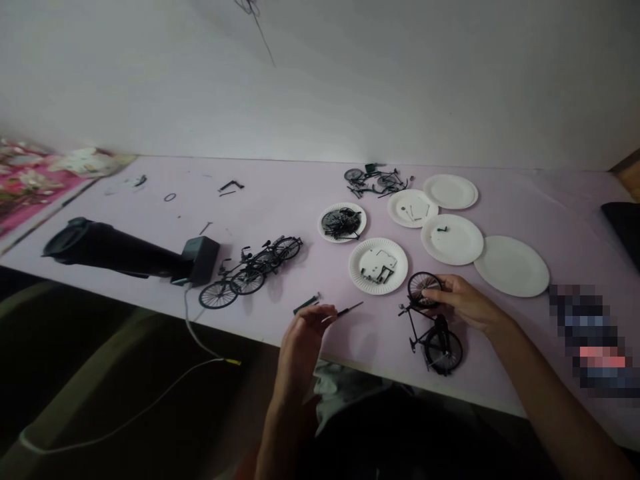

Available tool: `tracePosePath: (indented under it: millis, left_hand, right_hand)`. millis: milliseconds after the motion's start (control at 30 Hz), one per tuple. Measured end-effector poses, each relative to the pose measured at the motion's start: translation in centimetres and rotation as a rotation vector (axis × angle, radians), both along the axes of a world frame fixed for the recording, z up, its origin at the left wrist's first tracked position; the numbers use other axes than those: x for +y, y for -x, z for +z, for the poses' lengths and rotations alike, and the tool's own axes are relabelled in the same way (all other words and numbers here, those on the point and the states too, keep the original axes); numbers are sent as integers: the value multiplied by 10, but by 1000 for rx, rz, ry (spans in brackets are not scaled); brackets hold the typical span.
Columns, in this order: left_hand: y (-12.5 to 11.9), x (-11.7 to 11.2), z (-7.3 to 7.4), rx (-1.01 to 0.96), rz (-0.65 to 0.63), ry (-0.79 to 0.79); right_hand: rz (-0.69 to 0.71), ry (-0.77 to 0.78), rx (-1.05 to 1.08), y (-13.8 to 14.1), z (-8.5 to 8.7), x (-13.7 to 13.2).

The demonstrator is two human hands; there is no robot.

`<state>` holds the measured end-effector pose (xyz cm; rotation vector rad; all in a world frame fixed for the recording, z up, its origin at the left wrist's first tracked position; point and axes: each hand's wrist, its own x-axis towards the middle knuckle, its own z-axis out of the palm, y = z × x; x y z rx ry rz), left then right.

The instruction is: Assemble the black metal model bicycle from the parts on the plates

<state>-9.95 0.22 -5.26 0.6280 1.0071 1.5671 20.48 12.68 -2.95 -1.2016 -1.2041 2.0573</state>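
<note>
My right hand (465,303) pinches a wheel of a black miniature bicycle (434,327), which is turned on its side above the table's near edge. To the left, my left hand (306,327) is closed around a small screwdriver (350,309), its thin shaft pointing right toward the bicycle. Just beside that hand lies a small dark tool (306,304) with a light tip, partly hidden by the fingers. A paper plate (364,285) behind the two hands carries several small black parts.
Assembled miniature bicycles (250,273) stand left of centre, near a black lamp-like device (120,248) with a white cable (189,320). A plate (324,233) holds black wheels. More paper plates (513,267) spread to the right; other bicycle pieces (377,180) lie by the wall.
</note>
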Motion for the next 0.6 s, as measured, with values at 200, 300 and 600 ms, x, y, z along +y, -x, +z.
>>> tracePosePath:
  millis: [200, 300, 600]
  left_hand:
    - [-22, -1, -1, 711, -215, -80]
    - [-28, 4, -7, 1042, -202, -191]
    - [-37, 5, -19, 1374, -71, -248]
  right_hand:
    - [-106, 12, 37, 2, 1, 1]
    - [-124, 3, 28, 2, 1, 1]
    - [-121, -51, -65, 2, 1, -2]
